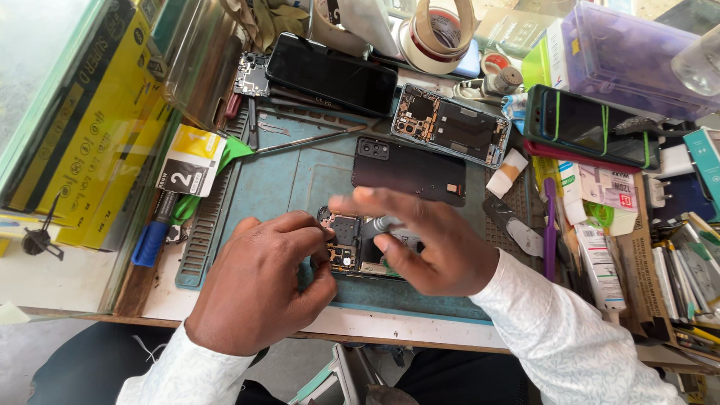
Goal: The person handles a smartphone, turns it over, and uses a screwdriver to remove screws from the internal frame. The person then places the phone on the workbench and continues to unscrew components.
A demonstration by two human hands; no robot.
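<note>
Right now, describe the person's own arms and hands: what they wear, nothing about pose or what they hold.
Both arms wear long white sleeves with a faint pale leaf-like pattern, reaching to the wrists. The left hand and right hand are bare: no gloves, and no rings, watch or bracelet show. The left sleeve and right sleeve look like one shirt.

Beyond my work lie a black back cover point(410, 171), another opened phone point(452, 125), tape rolls point(442, 31), and perhaps a purple toothbrush point(550, 225) on my worktop point(292, 180).
</note>
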